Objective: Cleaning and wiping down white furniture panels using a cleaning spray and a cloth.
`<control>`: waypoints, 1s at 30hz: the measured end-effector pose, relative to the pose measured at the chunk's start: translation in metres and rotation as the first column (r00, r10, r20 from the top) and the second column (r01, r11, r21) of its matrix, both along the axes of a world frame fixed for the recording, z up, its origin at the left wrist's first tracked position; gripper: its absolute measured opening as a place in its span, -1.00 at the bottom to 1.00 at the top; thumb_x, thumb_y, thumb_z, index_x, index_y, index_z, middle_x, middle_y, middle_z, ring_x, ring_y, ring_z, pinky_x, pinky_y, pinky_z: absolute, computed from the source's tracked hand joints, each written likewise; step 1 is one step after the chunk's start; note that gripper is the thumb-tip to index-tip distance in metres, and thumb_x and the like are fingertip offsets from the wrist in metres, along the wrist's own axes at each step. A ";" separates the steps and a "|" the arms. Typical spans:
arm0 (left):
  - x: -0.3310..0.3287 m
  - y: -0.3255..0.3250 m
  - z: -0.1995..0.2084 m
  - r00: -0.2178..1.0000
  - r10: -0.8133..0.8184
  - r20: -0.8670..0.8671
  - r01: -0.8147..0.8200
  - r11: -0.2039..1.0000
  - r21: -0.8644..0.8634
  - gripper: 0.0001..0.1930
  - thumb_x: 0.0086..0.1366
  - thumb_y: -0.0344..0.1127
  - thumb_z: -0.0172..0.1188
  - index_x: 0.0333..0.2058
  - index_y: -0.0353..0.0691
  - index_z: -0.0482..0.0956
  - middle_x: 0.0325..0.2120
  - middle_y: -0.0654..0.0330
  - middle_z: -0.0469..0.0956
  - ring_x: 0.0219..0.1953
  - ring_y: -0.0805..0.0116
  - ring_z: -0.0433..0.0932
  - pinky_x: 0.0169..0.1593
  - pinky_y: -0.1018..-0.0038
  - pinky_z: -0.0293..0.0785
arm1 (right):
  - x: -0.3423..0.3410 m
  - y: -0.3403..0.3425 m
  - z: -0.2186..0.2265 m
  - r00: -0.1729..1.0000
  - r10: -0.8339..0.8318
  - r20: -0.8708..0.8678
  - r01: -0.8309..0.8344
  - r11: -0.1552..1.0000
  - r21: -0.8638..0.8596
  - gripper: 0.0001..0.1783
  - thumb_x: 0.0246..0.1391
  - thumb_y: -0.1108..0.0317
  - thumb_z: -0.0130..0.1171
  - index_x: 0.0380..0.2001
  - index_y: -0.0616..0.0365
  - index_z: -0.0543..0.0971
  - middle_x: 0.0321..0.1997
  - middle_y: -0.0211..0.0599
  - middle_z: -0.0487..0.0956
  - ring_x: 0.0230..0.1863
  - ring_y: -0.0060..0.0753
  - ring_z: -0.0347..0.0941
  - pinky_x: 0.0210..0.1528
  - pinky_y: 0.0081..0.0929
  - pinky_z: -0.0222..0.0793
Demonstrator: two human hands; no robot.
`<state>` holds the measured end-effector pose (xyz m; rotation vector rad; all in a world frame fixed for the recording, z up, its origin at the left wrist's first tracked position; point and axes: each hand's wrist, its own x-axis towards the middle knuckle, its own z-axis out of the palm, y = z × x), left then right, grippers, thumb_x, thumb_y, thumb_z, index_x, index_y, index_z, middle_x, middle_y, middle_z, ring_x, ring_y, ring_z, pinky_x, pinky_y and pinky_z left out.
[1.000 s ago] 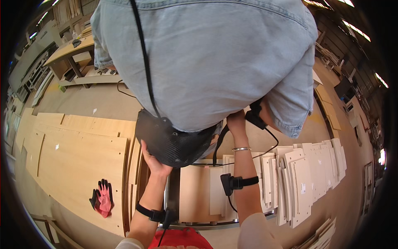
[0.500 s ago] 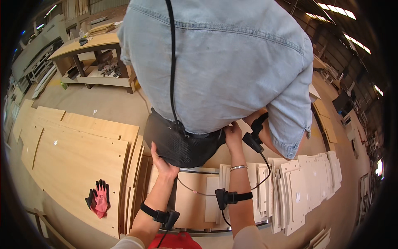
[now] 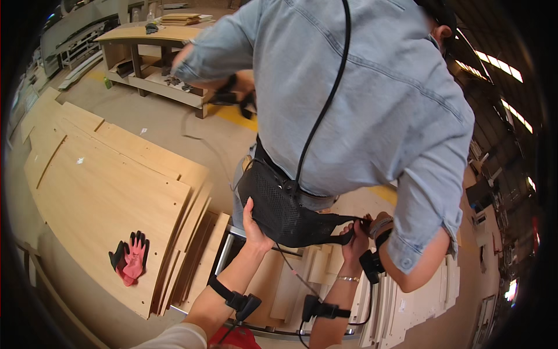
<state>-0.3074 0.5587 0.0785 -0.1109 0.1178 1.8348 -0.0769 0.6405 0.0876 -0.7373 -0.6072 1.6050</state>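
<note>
A person in a light blue denim shirt [image 3: 360, 116] stands right in front of me, back turned. Around the waist sits a black mesh waist bag [image 3: 285, 212], with a black cable running from it up the back. My left hand [image 3: 256, 231] holds the bag's lower left side, thumb up along it and fingers partly hidden beneath. At the bag's right end, my right hand [image 3: 356, 244] is closed on the black strap [image 3: 343, 224]. The person's right hand [image 3: 381, 222] is close beside mine at that strap. Black bands with small devices circle both my forearms.
Stacked plywood panels [image 3: 110, 203] lie at the left, with red-and-black gloves [image 3: 132, 260] on top. Pale boards [image 3: 412, 302] stand in rows at the lower right. A workbench [image 3: 151, 35] is at the back left. A thin cable [image 3: 295, 272] hangs below the bag.
The person has turned and shifted right, swinging the left arm out to the left. Both my hands have moved right with the bag, whose right end now stretches away from the waist.
</note>
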 end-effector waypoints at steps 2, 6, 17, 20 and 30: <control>0.009 -0.002 -0.001 0.999 -0.038 0.031 0.037 0.998 0.049 -0.45 0.17 0.13 -0.07 -0.06 -0.21 0.41 -0.13 0.12 0.48 -0.10 0.15 0.45 0.07 0.21 0.29 | 0.027 -0.014 -0.023 0.998 -0.040 0.038 0.040 0.999 0.016 -0.81 0.13 0.32 0.00 -0.17 -0.01 0.37 -0.45 -0.44 0.36 -0.45 -0.50 0.30 -0.39 -0.50 0.30; 0.013 -0.016 -0.012 0.991 -0.129 0.045 0.126 0.990 0.067 -0.44 0.18 0.12 -0.09 -0.04 -0.22 0.38 -0.11 0.11 0.45 -0.06 0.14 0.42 0.08 0.22 0.28 | 0.035 -0.067 -0.049 0.995 -0.016 -0.094 0.042 0.959 0.279 -0.52 0.06 0.22 0.04 0.06 0.10 0.30 0.07 -0.30 0.39 0.16 -0.29 0.21 0.16 -0.25 0.17; -0.031 -0.087 -0.020 0.995 -0.005 -0.102 0.005 1.000 0.001 -0.45 0.18 0.12 -0.09 0.03 -0.12 0.33 -0.03 0.14 0.39 0.02 0.17 0.35 0.13 0.25 0.22 | 0.048 -0.172 -0.117 1.000 0.011 -0.023 -0.008 0.991 0.134 -0.61 0.09 0.22 0.03 -0.02 0.10 0.33 -0.09 -0.37 0.35 -0.03 -0.40 0.17 -0.02 -0.35 0.13; -0.058 -0.113 -0.018 0.990 0.016 -0.139 -0.017 1.000 -0.001 -0.46 0.20 0.10 -0.10 0.03 -0.15 0.32 -0.02 0.14 0.38 0.01 0.18 0.36 0.13 0.28 0.23 | 0.011 -0.144 -0.099 0.997 0.069 -0.024 -0.067 0.994 0.087 -0.63 0.09 0.23 0.02 -0.04 0.10 0.34 -0.14 -0.39 0.34 -0.08 -0.43 0.16 -0.06 -0.38 0.11; -0.090 -0.126 0.002 0.981 -0.098 -0.168 0.101 0.995 0.014 -0.44 0.22 0.12 -0.14 0.02 -0.19 0.34 -0.02 0.12 0.39 0.00 0.16 0.36 0.12 0.27 0.22 | -0.107 -0.108 -0.085 0.979 0.182 0.088 -0.191 0.975 0.110 -0.70 0.11 0.23 0.01 -0.11 0.10 0.37 -0.29 -0.46 0.30 -0.25 -0.52 0.12 -0.22 -0.48 0.08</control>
